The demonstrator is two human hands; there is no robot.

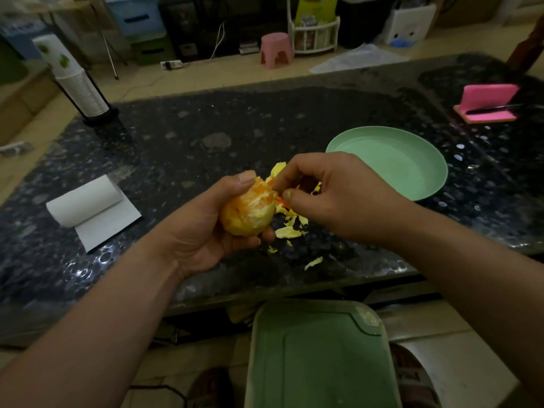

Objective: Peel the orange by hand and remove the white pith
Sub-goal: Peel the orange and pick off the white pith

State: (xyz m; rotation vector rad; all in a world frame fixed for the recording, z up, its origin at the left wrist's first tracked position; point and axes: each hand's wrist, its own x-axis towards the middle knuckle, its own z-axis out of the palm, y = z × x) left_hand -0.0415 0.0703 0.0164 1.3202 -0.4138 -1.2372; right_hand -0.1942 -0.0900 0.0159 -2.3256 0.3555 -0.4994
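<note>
Head view is showing your left hand (206, 228) gripping the mostly peeled round orange (248, 209) above the dark speckled stone counter (235, 128), fingers curled around it. Your right hand (329, 192) is pinching the fruit's upper edge, thumb and forefinger closed together. Yellow peel scraps (290, 232) are lying underneath, near the pale green round plate (412, 160).

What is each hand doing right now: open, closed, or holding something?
Left hand: holding the orange, fingers curled round it.
Right hand: thumb and forefinger pinching at the orange's side; whether pith is between them cannot be told.
</note>
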